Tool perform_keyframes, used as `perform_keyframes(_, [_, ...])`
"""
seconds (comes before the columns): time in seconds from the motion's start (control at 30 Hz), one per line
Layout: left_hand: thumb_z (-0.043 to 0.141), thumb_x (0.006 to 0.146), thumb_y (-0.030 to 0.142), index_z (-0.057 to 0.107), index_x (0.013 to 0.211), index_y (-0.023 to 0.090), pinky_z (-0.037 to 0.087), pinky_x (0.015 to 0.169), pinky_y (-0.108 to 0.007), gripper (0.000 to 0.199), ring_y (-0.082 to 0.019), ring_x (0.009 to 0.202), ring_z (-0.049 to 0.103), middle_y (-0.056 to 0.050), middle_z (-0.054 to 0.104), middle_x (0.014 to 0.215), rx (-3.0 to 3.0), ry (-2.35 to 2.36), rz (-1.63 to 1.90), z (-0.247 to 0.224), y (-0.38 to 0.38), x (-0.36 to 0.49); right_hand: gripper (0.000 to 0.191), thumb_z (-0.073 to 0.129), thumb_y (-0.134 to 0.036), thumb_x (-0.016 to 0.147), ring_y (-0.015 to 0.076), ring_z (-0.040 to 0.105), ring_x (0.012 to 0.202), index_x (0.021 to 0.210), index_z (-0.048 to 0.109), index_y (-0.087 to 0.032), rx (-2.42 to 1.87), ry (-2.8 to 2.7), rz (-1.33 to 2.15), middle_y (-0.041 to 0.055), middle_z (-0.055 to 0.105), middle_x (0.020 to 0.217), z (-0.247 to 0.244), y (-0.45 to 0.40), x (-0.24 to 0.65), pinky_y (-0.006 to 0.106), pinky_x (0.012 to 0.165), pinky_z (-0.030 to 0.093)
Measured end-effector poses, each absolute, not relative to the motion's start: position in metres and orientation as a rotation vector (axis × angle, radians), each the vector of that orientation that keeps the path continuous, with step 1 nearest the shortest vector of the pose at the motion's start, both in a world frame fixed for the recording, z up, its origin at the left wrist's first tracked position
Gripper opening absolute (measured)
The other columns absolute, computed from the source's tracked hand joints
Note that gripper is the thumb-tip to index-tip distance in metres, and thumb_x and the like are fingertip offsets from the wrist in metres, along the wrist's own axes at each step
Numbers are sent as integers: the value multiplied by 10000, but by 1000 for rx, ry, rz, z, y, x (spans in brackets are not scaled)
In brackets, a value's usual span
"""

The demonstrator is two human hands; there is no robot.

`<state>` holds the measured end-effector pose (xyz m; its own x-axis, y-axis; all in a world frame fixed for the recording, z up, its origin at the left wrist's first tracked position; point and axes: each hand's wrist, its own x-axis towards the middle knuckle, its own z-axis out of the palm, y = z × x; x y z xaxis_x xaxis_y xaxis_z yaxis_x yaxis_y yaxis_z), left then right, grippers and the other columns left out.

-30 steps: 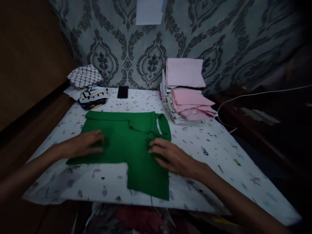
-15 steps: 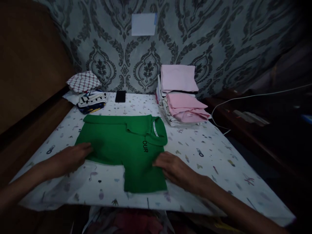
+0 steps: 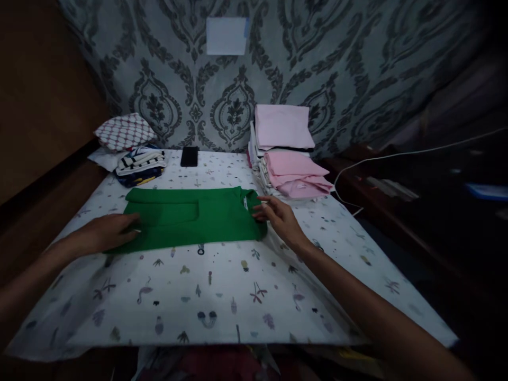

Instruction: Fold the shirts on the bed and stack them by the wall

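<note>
A green collared shirt [image 3: 214, 219] lies on the table, folded into a long flat strip with its collar and white label toward the right. My left hand [image 3: 109, 232] rests on its left end, fingers stretched over the cloth and the thumb held apart. At the collar end is my right hand [image 3: 281, 218], its fingers spread and the fingertips touching or just above the fabric. Neither hand grips the shirt.
A table with a white printed cover [image 3: 222, 307] holds it all. Back left are folded striped clothes [image 3: 141, 161] under a patterned cloth [image 3: 126, 132], beside a black phone [image 3: 189, 156]. Folded pink clothes [image 3: 296, 169] are stacked back right. A white cable [image 3: 381, 157] runs at the right.
The near side and sleeve of the shirt have been folded over, away from me, covering the printed letters. My right hand has moved up to the collar and opened; my left has shifted slightly left.
</note>
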<state>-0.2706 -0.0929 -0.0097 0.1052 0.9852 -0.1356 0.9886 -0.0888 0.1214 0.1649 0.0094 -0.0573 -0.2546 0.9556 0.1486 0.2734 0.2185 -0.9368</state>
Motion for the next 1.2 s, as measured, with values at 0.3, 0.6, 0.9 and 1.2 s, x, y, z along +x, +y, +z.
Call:
perform_keyframes(0.3, [329, 1018, 357, 579, 1240, 187, 442, 972, -391, 375, -271, 1177, 556, -119, 619, 1274, 2703, 1154, 211, 11, -26, -65, 232, 515, -278, 880, 192, 623, 854, 1043, 664, -206, -1159, -2010, 732, 69, 656, 1007, -77, -9, 209, 338, 756, 516])
perform_keyframes(0.6, [544, 930, 375, 652, 834, 187, 448, 757, -340, 237, -237, 853, 637, -65, 682, 816, 2790, 1054, -74, -14, 8, 2, 307, 444, -181, 932, 203, 608, 976, 1173, 633, -207, -1043, -2163, 596, 76, 641, 1057, -90, -4, 214, 362, 891, 489])
perform_keyframes(0.9, [483, 964, 217, 581, 857, 205, 435, 978, -382, 146, -160, 753, 604, 4, 637, 773, 2704, 1057, 715, -37, -27, -14, 306, 481, -338, 982, 194, 665, 944, 1173, 630, -152, -1428, -2106, 730, 67, 725, 991, -63, 45, 186, 301, 832, 495])
perform_keyframes(1.2, [411, 1010, 200, 583, 829, 201, 386, 1074, -433, 250, -156, 778, 602, 0, 641, 773, 2960, 999, 783, -54, -35, -9, 390, 650, -428, 853, 280, 663, 1060, 1126, 677, -151, -1935, -2132, 616, 137, 710, 1182, -33, 78, 149, 308, 769, 488])
